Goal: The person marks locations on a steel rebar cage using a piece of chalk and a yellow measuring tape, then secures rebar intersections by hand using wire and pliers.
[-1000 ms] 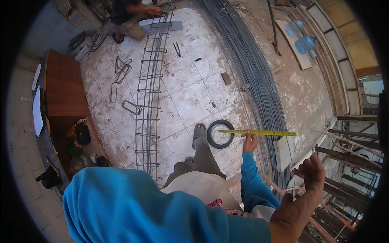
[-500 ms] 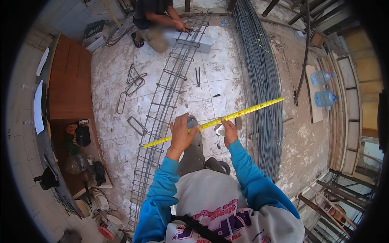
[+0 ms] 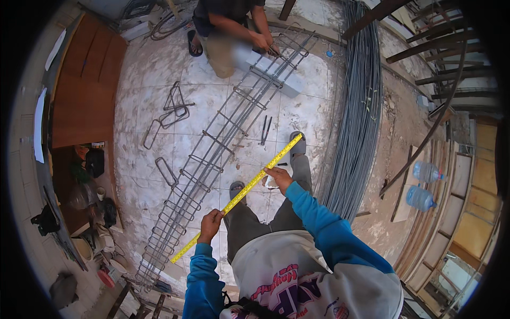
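Note:
A yellow measuring tape blade (image 3: 247, 192) stretches diagonally in front of me, its upper end over my shoe. My left hand (image 3: 211, 223) grips it toward the lower left, fingers closed around it. Farther up the blade, my right hand (image 3: 279, 177) pinches it. A small white thing shows just under the right hand; whether it is held I cannot tell. Left of the tape lies a long rebar cage (image 3: 197, 181) with closely spaced stirrups at its near end. Long-handled pincers (image 3: 266, 130) rest on the floor between cage and tape.
A co-worker (image 3: 228, 32) crouches at the cage's far end, hands on it beside a grey block (image 3: 289, 89). Loose bent stirrups (image 3: 172, 112) lie left. A bundle of steel rods (image 3: 357, 106) runs along the right, with blue water bottles (image 3: 421, 198) beyond. A brown cabinet (image 3: 87, 80) stands left.
The tape has swung steeper, its right end now farther left and its left end nearer me. My left hand has dropped lower and closed on the blade. My view and feet have shifted.

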A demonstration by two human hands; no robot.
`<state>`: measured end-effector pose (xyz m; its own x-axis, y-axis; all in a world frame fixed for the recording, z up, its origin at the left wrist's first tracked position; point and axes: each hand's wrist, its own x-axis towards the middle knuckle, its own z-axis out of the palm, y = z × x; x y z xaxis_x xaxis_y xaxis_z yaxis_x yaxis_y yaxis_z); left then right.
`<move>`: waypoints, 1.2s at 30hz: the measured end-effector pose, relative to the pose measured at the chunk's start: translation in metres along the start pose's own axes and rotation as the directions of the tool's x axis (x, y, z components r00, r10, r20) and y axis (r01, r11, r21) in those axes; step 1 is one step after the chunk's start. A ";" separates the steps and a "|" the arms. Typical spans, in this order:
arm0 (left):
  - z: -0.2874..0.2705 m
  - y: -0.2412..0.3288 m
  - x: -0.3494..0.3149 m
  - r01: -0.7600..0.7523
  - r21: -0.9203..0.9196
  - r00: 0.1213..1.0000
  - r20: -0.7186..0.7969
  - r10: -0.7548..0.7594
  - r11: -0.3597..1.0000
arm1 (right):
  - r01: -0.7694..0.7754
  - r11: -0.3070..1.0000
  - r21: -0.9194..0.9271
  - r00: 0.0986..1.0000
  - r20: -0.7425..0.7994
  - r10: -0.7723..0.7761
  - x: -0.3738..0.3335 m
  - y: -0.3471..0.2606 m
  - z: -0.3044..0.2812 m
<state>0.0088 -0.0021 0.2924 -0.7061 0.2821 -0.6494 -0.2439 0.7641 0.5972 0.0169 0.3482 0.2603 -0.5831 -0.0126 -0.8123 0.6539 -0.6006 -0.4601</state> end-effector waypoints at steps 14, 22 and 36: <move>0.151 -0.034 0.302 0.163 -0.240 0.979 -0.084 -0.188 0.957 | 0.120 0.936 -0.330 0.989 -0.037 -0.140 0.394 -0.169 -0.232; 0.200 -0.008 0.439 0.045 -0.179 0.994 -0.093 -0.063 0.983 | 0.467 0.807 -0.362 0.839 -0.108 -0.534 0.505 -0.186 -0.297; 0.240 -0.019 0.476 0.101 -0.097 0.981 -0.157 -0.116 0.990 | 0.568 0.704 -0.426 0.612 -0.353 -0.708 0.541 -0.175 -0.296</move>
<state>-0.1633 0.2571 -0.1413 -0.7689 0.0970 -0.6320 -0.3777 0.7286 0.5714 -0.2703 0.6831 -0.2054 -0.6498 0.6992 -0.2982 0.3345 -0.0893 -0.9382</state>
